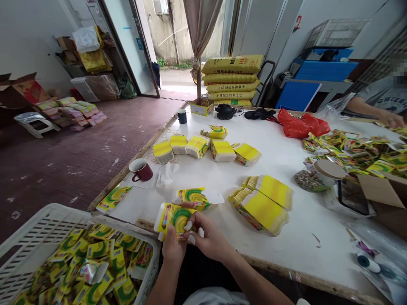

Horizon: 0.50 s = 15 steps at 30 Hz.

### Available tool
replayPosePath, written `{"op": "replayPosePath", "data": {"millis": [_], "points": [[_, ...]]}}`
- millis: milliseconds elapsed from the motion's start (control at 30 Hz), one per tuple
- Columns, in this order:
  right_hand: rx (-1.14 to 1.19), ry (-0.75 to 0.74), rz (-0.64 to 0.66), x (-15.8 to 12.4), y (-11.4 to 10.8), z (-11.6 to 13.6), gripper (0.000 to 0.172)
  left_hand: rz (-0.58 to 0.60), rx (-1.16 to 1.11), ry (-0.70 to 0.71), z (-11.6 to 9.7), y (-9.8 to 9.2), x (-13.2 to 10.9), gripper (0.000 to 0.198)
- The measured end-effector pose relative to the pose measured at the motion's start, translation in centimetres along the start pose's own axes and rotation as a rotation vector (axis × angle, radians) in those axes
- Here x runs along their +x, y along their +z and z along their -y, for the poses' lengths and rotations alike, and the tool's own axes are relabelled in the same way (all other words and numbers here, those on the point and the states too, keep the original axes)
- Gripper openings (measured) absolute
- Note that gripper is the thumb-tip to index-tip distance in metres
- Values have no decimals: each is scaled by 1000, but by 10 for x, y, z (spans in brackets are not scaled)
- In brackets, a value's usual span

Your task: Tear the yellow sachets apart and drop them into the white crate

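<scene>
A small yellow carton [174, 215] with a green and yellow swirl is held above the table's near edge. My left hand [173, 245] grips it from below, thumb on its front face and fingers behind. At the carton's right end, my right hand [211, 239] pinches its edge; white coverings show on some fingertips. Just behind lies another yellow carton piece [195, 197] with a white flap. To the right rests a large stack of flat yellow cartons [265, 203]. Smaller carton bundles [197, 146] form a row farther back.
A white plastic basket [54, 216] full of yellow packets stands at lower left. On the white table [305, 228] are a maroon mug [141, 170], a dark mug [182, 116], a red bag [302, 123] and a jar [318, 176]. A co-worker's hand [391, 119] is beside a packet pile.
</scene>
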State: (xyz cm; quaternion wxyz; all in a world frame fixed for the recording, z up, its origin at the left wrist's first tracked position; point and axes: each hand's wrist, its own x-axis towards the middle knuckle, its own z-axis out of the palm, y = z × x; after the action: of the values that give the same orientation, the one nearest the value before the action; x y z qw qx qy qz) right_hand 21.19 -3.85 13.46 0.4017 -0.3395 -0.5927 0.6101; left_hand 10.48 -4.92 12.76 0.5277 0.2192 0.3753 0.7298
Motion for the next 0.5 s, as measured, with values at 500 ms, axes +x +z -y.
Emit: {"op": "replayPosePath", "data": {"millis": [500], "points": [[42,49,28,-9,17,-9,40,-201,-70,104,-21,7,5,71]]}}
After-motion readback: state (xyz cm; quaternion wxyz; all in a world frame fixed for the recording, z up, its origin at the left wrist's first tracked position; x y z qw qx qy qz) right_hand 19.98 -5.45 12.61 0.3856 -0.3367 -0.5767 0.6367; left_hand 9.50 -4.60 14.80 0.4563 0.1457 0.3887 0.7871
